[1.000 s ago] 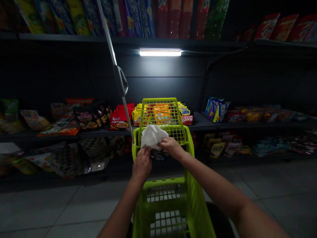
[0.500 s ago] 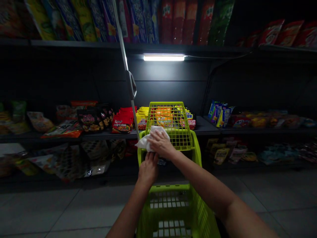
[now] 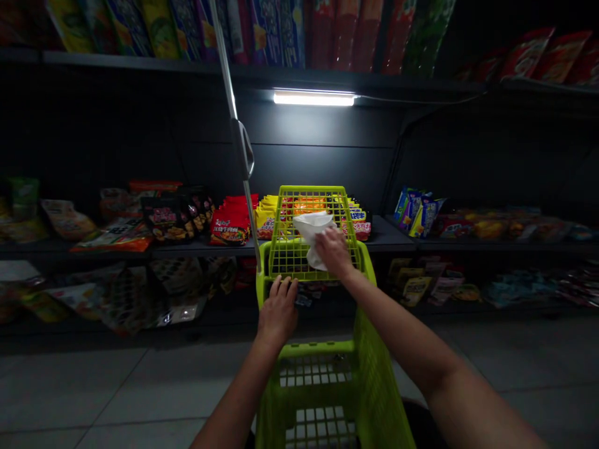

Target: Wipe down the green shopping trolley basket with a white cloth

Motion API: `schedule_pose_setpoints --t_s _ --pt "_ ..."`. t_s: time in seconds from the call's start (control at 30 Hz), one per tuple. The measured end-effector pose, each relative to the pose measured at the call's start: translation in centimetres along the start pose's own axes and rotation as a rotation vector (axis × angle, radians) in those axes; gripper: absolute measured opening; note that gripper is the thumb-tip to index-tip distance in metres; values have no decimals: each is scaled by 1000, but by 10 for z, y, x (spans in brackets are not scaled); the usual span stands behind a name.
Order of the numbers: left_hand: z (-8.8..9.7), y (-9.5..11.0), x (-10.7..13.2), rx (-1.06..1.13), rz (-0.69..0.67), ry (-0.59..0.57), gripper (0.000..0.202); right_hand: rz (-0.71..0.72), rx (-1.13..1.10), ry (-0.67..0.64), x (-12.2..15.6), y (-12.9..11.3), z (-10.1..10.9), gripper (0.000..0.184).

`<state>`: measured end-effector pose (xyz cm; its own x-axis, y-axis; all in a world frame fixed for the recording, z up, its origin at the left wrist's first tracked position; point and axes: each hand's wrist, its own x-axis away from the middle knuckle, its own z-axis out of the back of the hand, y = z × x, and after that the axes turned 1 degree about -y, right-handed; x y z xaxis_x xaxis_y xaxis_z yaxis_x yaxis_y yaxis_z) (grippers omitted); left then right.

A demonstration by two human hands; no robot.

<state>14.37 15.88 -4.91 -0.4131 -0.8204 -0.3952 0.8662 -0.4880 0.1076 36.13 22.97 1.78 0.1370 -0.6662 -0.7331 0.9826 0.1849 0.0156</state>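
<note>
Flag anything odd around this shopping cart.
A crumpled white cloth is pressed by the right hand against the lime-green plastic cart, odd beside the packaged snacks; a slim tilted metal pole also cuts across the shelves.

Bare left forearm point(image 3: 238, 399) and bare right forearm point(image 3: 416, 349), smooth, tapering to narrow wrists just behind the grip; left hand point(image 3: 277, 318) and right hand point(image 3: 333, 251) slender, with long, slim fingers.

Tally, one moment, head view:
Left hand point(image 3: 278, 315): 1.
Right hand point(image 3: 333, 252): 1.
White cloth point(image 3: 312, 234): 1.
Green shopping cart point(image 3: 322, 347): 1.
Metal pole point(image 3: 245, 193): 1.
Lit tube lamp point(image 3: 313, 98): 1.
Shelf tiers point(image 3: 393, 234): 3.
Snack packets point(image 3: 236, 224): many, too dim to count exactly.
</note>
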Motion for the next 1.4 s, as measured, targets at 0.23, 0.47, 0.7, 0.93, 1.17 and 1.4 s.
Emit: schedule_pose_setpoints --t_s 0.23,0.47,0.7,0.93,1.17,1.4 --pt "4 -6 4 22 43 -13 69 677 -84 -186 -39 -27 -35 33" --pt "1 -10 1 36 27 9 74 162 -36 12 -86 -24 -29 26" --pt "1 -8 -1 23 63 15 75 669 -54 -82 -105 -80 -61 35" --pt "-3 -12 -3 37 62 -15 77 412 124 -218 -150 2 2 37" --pt "-5 -12 -6 54 51 37 75 112 64 -678 -100 50 57 18" --pt "-3 -9 -5 42 54 4 75 -114 9 -36 -156 -2 27 23"
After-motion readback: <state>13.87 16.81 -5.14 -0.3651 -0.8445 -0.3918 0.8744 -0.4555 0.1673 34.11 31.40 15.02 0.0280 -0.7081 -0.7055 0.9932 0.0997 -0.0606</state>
